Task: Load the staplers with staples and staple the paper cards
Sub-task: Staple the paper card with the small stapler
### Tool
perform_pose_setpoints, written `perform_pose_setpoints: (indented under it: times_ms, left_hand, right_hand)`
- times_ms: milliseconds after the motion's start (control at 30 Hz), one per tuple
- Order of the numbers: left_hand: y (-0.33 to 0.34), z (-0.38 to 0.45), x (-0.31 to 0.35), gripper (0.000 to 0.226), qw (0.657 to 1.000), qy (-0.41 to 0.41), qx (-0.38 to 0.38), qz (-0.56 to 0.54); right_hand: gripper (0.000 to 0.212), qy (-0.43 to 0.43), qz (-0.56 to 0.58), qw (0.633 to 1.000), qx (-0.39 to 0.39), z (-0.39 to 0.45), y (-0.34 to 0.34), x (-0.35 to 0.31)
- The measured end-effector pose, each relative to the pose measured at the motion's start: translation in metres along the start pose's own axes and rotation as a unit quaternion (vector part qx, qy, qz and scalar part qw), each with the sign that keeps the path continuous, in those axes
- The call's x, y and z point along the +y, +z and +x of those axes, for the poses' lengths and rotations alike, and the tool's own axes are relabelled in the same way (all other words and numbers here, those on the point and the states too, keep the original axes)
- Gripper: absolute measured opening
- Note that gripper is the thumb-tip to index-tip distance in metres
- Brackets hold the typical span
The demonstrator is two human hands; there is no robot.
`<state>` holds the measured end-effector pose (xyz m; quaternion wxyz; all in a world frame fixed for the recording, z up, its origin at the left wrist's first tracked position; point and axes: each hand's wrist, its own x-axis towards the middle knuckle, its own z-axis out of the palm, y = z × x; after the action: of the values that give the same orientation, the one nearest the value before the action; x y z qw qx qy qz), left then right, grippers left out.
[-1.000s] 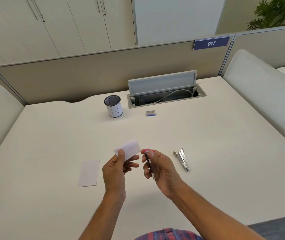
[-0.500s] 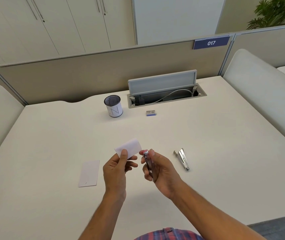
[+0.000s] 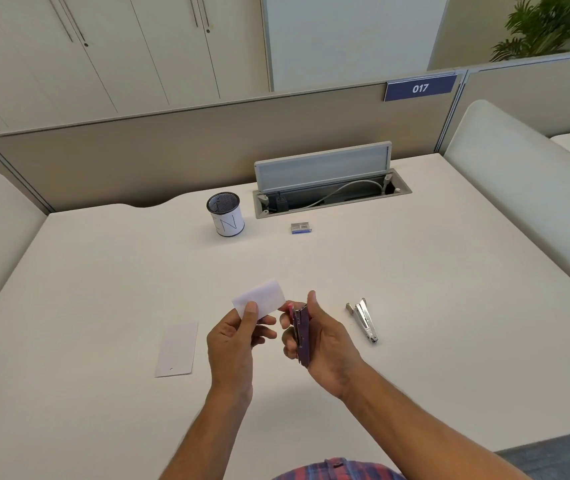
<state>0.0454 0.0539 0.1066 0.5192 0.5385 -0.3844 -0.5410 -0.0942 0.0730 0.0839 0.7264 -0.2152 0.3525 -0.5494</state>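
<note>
Both forearms extend from the lower frame edge over the table, converging toward centre. Left hand (image 3: 233,336): raised, thumb up, thumb and fingers pinching a white card (image 3: 260,300). Right hand (image 3: 321,344): palm turned inward, fingers curled round a dark stapler (image 3: 301,336), thumb extended upward. The 2 hands sit just beside each other, not touching.

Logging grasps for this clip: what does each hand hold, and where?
Left hand pinches a white card by its near edge. Right hand grips a purple stapler around its body.
</note>
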Motion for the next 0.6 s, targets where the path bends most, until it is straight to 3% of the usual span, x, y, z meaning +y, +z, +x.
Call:
perform_pose_setpoints:
  times_ms: [100,300,600]
  left_hand:
    - [0.0000,0.0002,-0.0003,0.025,1.000,0.001,0.000,-0.004]
    - [-0.0010,0.0010,-0.0009,0.028,1.000,0.003,0.005,-0.004]
    - [-0.0010,-0.0018,-0.0075,0.028,1.000,-0.012,0.006,0.010]
  right_hand:
    - [0.037,-0.030,-0.038,0.999,0.006,-0.0022,0.0002,0.0012]
    - [0.045,-0.071,-0.084,0.992,0.068,0.0014,-0.0029,0.0039]
    - [0.045,-0.050,-0.122,0.981,0.144,0.0011,-0.0056,0.0081]
